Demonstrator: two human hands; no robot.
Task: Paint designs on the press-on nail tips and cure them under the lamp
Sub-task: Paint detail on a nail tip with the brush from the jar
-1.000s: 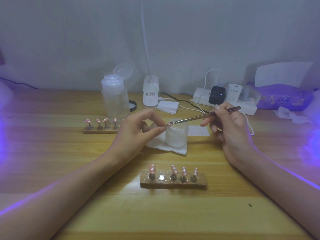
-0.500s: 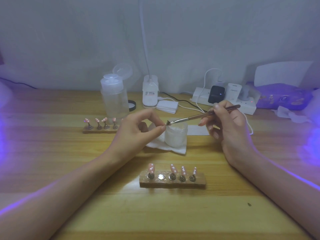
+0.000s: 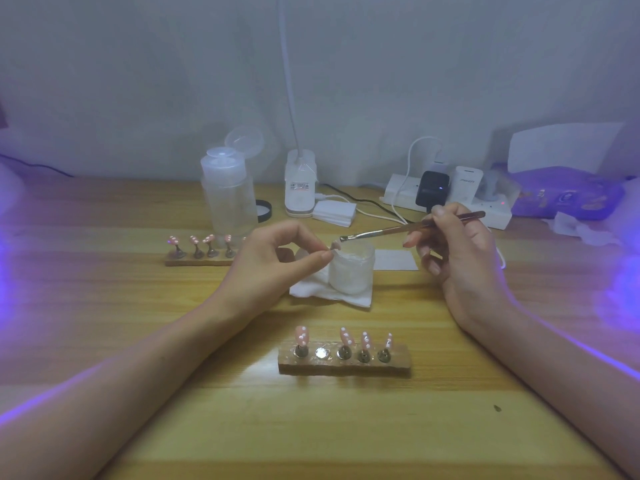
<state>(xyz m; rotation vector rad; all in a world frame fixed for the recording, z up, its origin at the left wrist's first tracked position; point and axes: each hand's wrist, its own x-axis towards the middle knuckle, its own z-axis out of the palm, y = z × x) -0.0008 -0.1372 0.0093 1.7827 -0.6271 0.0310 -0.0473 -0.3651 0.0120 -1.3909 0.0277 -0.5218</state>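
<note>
Moved: slim metal-handled brush [image 3: 412, 227] had lifted its bristles slightly up and right from the small pink press-on nail tip [image 3: 334, 245] since half a second before. The holding hand had barely shifted.
Left hand [image 3: 277, 261]: thumb and forefinger pinched the nail tip at its base, other fingers loosely curled. Any stand under the tip was hidden.
Right hand [image 3: 457, 251]: gripped the brush pen-style at mid-handle, bristles pointing left at the tip. Contact could not be told.
Location: nail tip was held in the air by the rim of the frosted white jar [image 3: 351, 271], which stood on a folded white tissue [image 3: 332, 296] on the wooden counter [image 3: 207, 427].
Handling: judged very light, thin, stiff plastic, slick where wet. Best pinched at the base or side edges, off the painted face; over-squeezing would likely flick it away.
Rack: near wooden holder block [image 3: 346, 367] carried four pink dotted tips [image 3: 346, 337]; its second stand was bare.
Writing: white lamp base [image 3: 300, 199] had a red-and-black label, unreadable. White charger [image 3: 467, 185] had grey lettering, too blurred to read.
</note>
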